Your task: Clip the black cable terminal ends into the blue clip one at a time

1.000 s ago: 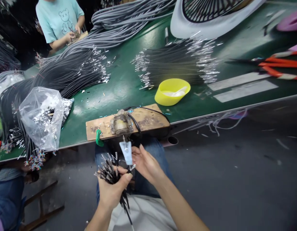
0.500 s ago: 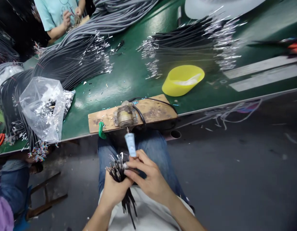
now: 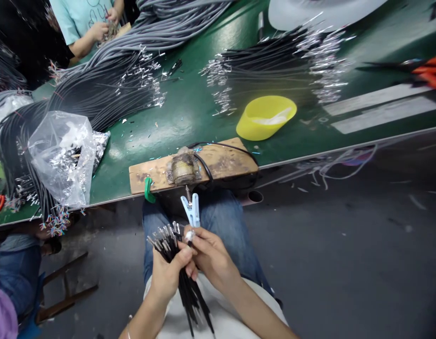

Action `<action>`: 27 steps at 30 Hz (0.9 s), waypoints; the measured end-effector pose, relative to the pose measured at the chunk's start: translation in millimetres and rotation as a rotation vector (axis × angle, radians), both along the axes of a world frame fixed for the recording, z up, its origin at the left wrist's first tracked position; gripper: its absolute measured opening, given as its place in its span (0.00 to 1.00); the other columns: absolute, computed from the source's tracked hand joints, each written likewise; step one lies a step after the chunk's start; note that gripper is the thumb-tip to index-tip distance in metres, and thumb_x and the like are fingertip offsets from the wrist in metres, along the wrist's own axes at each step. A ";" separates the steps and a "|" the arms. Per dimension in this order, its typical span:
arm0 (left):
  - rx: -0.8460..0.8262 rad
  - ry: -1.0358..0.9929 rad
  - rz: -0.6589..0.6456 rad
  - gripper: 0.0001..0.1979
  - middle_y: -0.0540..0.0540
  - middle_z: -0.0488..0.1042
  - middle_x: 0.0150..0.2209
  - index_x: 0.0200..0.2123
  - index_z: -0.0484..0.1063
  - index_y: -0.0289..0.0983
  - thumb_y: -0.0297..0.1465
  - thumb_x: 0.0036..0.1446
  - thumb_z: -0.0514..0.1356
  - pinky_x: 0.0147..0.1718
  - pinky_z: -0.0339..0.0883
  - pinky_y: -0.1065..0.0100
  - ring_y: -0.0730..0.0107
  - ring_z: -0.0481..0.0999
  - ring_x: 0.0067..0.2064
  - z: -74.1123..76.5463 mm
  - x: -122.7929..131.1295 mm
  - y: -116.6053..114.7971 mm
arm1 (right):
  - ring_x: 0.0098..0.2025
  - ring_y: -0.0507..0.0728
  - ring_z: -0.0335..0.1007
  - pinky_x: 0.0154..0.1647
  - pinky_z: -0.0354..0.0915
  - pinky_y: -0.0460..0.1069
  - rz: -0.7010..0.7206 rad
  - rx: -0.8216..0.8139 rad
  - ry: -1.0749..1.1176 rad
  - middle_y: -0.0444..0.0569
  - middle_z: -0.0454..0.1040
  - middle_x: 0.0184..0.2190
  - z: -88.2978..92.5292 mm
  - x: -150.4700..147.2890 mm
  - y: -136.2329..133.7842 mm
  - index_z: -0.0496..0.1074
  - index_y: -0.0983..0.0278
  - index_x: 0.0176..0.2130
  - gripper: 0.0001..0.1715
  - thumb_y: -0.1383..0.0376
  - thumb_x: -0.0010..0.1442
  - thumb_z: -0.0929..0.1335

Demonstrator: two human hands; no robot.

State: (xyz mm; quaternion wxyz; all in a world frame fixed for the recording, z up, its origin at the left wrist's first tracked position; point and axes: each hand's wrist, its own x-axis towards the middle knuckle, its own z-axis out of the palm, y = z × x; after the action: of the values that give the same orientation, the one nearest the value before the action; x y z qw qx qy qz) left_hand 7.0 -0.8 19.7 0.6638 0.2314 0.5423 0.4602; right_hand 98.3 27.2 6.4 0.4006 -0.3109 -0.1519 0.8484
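Head view: a bundle of black wires [image 3: 194, 296] is held over the lap, its silvery ends pointed up towards the tabletop [image 3: 182, 115]. It is gripped by the left hand [image 3: 168, 278], whose fingers are closed around it. By the right hand [image 3: 216, 259], a small white piece [image 3: 189, 235] is pinched between the fingers, just beside the wire ends. Just beyond the right fingers, a light blue clothespin [image 3: 192, 212] is seen, attached to the shaft of a grimy motor [image 3: 183, 170]. The motor is mounted on a wooden board [image 3: 227, 162], by which a green clamp [image 3: 149, 189] is set at the tabletop's edge. Farther back, a yellow cup [image 3: 243, 126] is placed near more cut wires [image 3: 267, 56]. To the left, a plastic bag [image 3: 60, 157] is laid against long dark cables [image 3: 87, 101].
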 end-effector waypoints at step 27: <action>0.054 0.142 0.078 0.19 0.51 0.64 0.17 0.20 0.70 0.33 0.44 0.34 0.68 0.15 0.53 0.72 0.81 0.58 0.16 4.2 -1.0 12.1 | 0.22 0.48 0.53 0.23 0.53 0.45 -0.049 0.297 -0.237 0.40 0.61 0.20 -4.1 25.9 44.2 0.68 0.64 0.26 0.19 0.52 0.48 0.70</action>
State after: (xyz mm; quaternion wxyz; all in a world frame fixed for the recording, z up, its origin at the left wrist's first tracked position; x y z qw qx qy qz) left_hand 6.1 11.3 23.9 0.5990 0.2597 0.5839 0.4825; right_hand 124.2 71.4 2.4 0.4419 -0.3500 -0.3139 0.7640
